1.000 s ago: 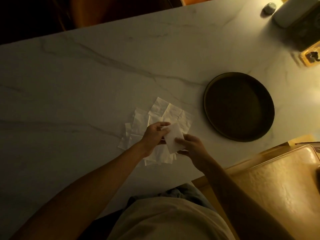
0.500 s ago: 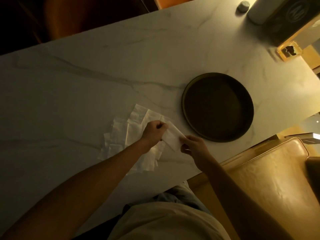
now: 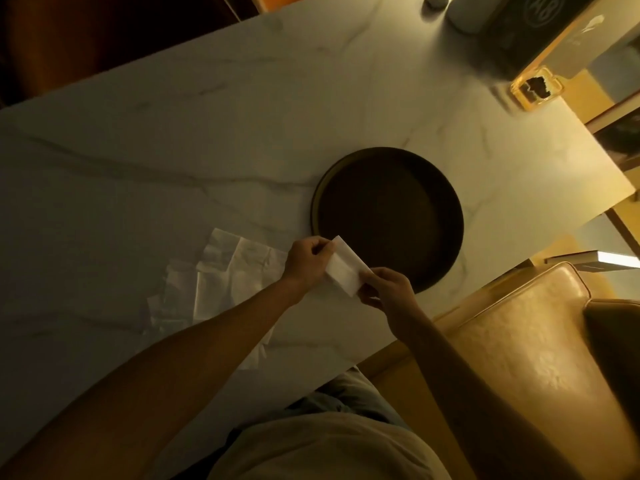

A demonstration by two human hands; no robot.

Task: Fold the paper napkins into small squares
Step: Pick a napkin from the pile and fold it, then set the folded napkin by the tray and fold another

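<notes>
A folded white napkin [image 3: 344,269] is held above the marble table [image 3: 173,150], just in front of the dark round tray [image 3: 388,220]. My left hand [image 3: 306,261] pinches its upper left edge. My right hand [image 3: 388,287] pinches its lower right corner. A loose pile of unfolded white napkins [image 3: 225,282] lies flat on the table to the left, partly hidden under my left forearm.
A tan leather chair [image 3: 519,341] stands at the right by the table's near edge. A glass ashtray [image 3: 535,88], a dark box [image 3: 526,26] and a pale container [image 3: 467,12] sit at the far right corner.
Both hands carried the folded napkin to the right, off the pile and up to the tray's near rim. The camera view shifted right too.
</notes>
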